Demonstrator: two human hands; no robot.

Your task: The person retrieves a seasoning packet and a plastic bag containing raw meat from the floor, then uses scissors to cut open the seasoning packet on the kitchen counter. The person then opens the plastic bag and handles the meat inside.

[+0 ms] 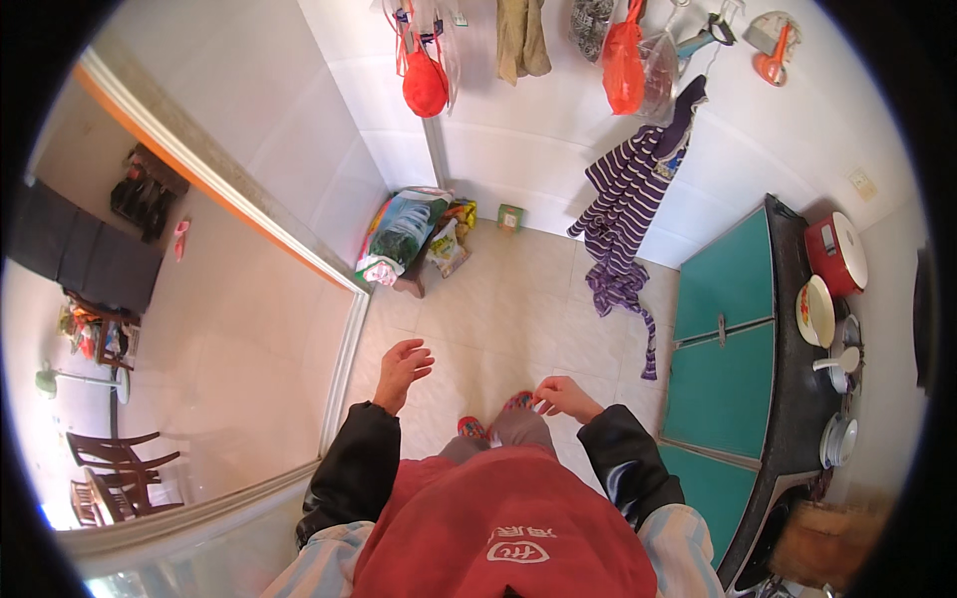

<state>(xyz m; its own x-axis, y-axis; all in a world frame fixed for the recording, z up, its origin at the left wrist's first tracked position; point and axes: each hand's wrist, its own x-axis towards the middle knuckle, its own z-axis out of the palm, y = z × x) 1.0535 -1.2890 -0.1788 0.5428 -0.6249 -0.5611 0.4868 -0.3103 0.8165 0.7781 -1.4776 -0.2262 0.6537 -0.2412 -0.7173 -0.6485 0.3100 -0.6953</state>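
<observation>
My left hand [402, 374] hangs in the air above the tiled floor, its fingers loosely bent and apart, with nothing in it. Over my knee, my right hand [570, 398] has curled fingers and shows no object in its grasp. Black sleeve covers [351, 463] wrap both forearms, and I wear a red apron [508, 493] with a printed mark. Beneath the hands are my patterned slippers [472, 427]. Ahead on the right, a purple-and-white striped garment [635, 179] hangs along the wall, its tie dangling low. Neither hand touches it.
Teal cabinets [721, 396] carry a dark counter with a red pot [834, 254], a cream enamel basin [815, 310] and bowls. A filled plastic sack [407, 232] rests on a low wooden stool [411, 284]. Left, a sliding-door frame [344, 359] borders another room with wooden chairs [127, 471].
</observation>
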